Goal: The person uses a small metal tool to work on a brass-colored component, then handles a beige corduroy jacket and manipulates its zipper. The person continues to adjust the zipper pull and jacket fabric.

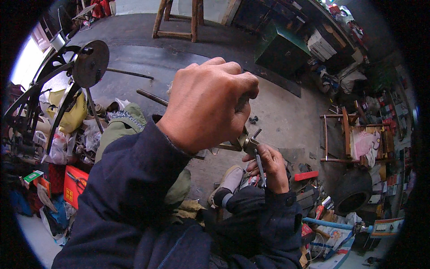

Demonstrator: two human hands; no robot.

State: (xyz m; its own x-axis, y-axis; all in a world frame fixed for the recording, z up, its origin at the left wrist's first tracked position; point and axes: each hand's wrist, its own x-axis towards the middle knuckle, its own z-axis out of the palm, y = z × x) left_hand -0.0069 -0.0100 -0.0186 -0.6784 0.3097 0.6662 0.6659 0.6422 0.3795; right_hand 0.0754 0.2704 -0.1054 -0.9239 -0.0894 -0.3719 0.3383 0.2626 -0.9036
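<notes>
Here, the person's left hand (208,105) is raised in the middle of the view, its back turned to the camera. Its fingers curl inward, away from view, so I cannot tell how tightly they close or what they hold. Just below it is a small metal part (249,144), touched by the right hand (272,168). The right fingers are closed on this part from the side, the thumb lying along it, and a grey metal handle (260,169) hangs down against the same hand. Both dark sleeves come in from the lower edge.

Beneath the hands, a grey shoe (230,181) rests on the floor (286,107). A dark rod (151,97) shows beyond the left wrist, and a small black piece (253,120) lies on the floor to the right of the left hand. A red bar (307,175) is near the right hand, on its right.

Over to the left stands a black metal machine with a round disc (91,64); a yellow bag (71,111) and a red box (74,187) are below the disc. A wooden stool (194,22) stands at the top, a green box (283,50) to its right. Farther right are a pink cloth (363,141) on a wooden frame and a black tyre (354,190).
</notes>
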